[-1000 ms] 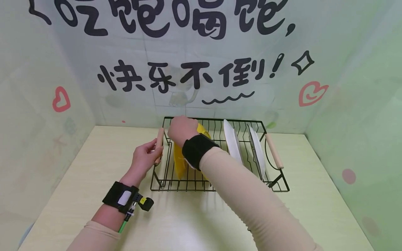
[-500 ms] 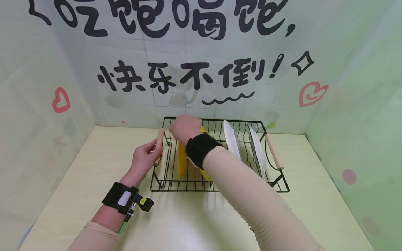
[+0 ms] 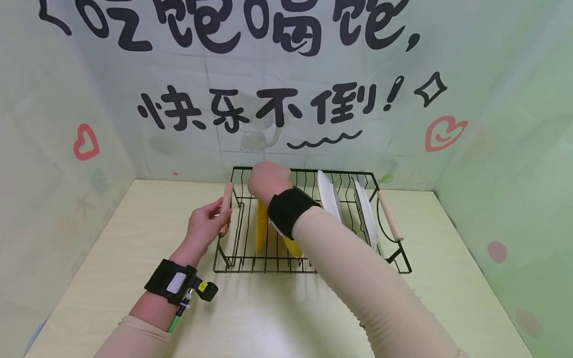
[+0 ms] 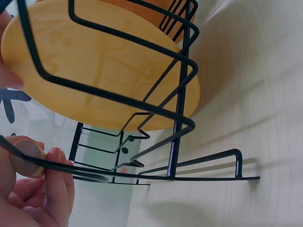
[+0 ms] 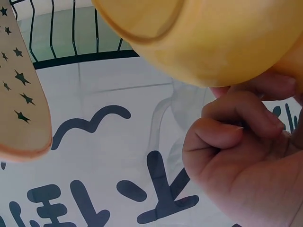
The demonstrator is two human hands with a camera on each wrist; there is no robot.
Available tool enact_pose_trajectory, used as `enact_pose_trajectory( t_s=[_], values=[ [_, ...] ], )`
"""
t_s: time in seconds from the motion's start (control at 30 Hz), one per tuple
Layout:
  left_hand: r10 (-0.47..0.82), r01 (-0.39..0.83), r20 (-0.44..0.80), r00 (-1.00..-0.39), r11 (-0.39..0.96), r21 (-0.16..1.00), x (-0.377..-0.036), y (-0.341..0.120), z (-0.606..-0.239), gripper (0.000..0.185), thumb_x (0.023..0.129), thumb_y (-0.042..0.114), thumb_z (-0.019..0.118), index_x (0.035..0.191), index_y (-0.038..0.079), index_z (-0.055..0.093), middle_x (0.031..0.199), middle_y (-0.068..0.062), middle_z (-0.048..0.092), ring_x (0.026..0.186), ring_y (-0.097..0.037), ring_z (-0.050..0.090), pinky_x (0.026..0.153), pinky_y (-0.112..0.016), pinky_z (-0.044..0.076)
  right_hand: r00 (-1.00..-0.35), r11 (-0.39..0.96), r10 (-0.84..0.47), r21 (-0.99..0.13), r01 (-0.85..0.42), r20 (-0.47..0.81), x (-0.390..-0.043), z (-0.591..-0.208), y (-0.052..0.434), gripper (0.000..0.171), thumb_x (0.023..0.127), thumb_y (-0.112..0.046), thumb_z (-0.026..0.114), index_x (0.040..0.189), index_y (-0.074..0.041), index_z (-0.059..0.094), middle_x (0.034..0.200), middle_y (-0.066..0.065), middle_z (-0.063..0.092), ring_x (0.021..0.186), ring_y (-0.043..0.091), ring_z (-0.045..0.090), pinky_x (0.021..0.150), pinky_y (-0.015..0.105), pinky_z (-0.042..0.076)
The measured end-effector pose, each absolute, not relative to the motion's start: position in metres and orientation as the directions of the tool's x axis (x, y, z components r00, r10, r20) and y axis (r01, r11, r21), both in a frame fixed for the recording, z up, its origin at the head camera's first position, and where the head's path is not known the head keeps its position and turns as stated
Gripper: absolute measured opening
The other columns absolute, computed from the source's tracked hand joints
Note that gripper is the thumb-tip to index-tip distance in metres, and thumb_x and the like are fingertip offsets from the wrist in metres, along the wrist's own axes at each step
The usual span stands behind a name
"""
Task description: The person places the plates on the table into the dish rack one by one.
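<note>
A black wire dish rack (image 3: 266,272) with wooden handles stands on the table. My left hand (image 3: 206,226) grips its left wooden handle (image 3: 227,196), fingers and thumb around it in the left wrist view. My right hand (image 3: 270,180) reaches over the rack's left part and pinches the upper edge of a yellow plate (image 3: 261,231), which stands on edge among the wires. The plate's broad face (image 4: 109,61) fills much of the left wrist view. A second yellow plate (image 3: 293,247) stands just right of it, mostly hidden by my right arm.
Two white plates (image 3: 328,194) stand on edge in the rack's right half; the right wrist view shows black stars on one plate (image 5: 21,75). The right wooden handle (image 3: 391,215) is beyond them. A printed wall (image 3: 188,159) rises close behind the rack.
My right hand has shifted slightly to the right, and the yellow plate it holds has moved right and turned more edge-on. My left hand stays on the handle.
</note>
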State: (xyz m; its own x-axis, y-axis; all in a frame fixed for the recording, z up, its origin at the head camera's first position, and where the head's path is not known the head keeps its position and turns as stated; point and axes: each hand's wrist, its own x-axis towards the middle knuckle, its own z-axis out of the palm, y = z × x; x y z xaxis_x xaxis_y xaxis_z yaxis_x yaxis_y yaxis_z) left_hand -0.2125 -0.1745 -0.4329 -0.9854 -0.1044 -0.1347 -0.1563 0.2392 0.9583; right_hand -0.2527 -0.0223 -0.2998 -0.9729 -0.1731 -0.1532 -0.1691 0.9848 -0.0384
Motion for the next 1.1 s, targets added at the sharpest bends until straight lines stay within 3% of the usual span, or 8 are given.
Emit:
enact_pose_trajectory(
  t_s=[0.07,0.37,0.63,0.83,1.1],
  values=[
    [-0.105,-0.156,-0.134,-0.985,0.239,0.958,-0.213,-0.175,-0.433,0.057,0.093,0.026,0.06,0.145,0.017,0.039,0.12,-0.019,0.058,0.081,-0.008,0.062,0.067,-0.018,0.054,-0.972,0.982,-0.186,-0.04,-0.182,-0.141,-0.253,-0.301,-0.024,0.021,0.095,-0.028,0.05,0.087,-0.016,0.064,0.081,-0.002,0.062,0.076,0.014,0.058,0.082,0.037,0.05],
    [-0.109,-0.158,-0.136,-0.985,0.235,0.959,-0.212,-0.175,-0.432,0.056,0.093,0.026,0.06,0.145,0.017,0.039,0.118,-0.018,0.059,0.09,-0.021,0.063,0.068,-0.018,0.054,-0.974,0.977,-0.213,-0.014,-0.213,-0.077,-0.25,-0.305,-0.039,0.019,0.095,-0.03,0.053,0.092,-0.016,0.065,0.085,-0.002,0.063,0.074,0.014,0.058,0.077,0.034,0.053],
    [-0.092,-0.146,-0.129,-0.987,0.225,0.963,-0.211,-0.173,-0.431,0.055,0.094,0.025,0.059,0.145,0.016,0.039,0.12,-0.021,0.059,0.084,-0.013,0.063,0.067,-0.018,0.053,-0.974,0.975,-0.219,0.009,-0.22,-0.057,-0.246,-0.306,-0.048,0.022,0.094,-0.034,0.056,0.094,-0.015,0.066,0.081,-0.002,0.062,0.069,0.015,0.059,0.073,0.035,0.056],
    [-0.1,-0.126,-0.104,-0.99,0.248,0.961,-0.211,-0.176,-0.433,0.056,0.094,0.027,0.059,0.144,0.015,0.04,0.121,-0.02,0.06,0.081,-0.01,0.063,0.069,-0.018,0.054,-0.969,0.971,-0.239,0.007,-0.24,-0.067,-0.243,-0.301,-0.057,0.024,0.094,-0.036,0.056,0.087,-0.015,0.066,0.078,-0.003,0.061,0.068,0.014,0.058,0.069,0.031,0.055],
    [-0.096,-0.124,-0.104,-0.99,0.236,0.964,-0.211,-0.174,-0.434,0.056,0.094,0.028,0.059,0.145,0.015,0.039,0.122,-0.021,0.059,0.079,-0.011,0.063,0.071,-0.017,0.054,-0.973,0.973,-0.224,0.052,-0.226,-0.052,-0.243,-0.309,-0.06,0.025,0.094,-0.038,0.056,0.093,-0.016,0.068,0.08,-0.003,0.061,0.069,0.015,0.058,0.073,0.031,0.055]
  ],
)
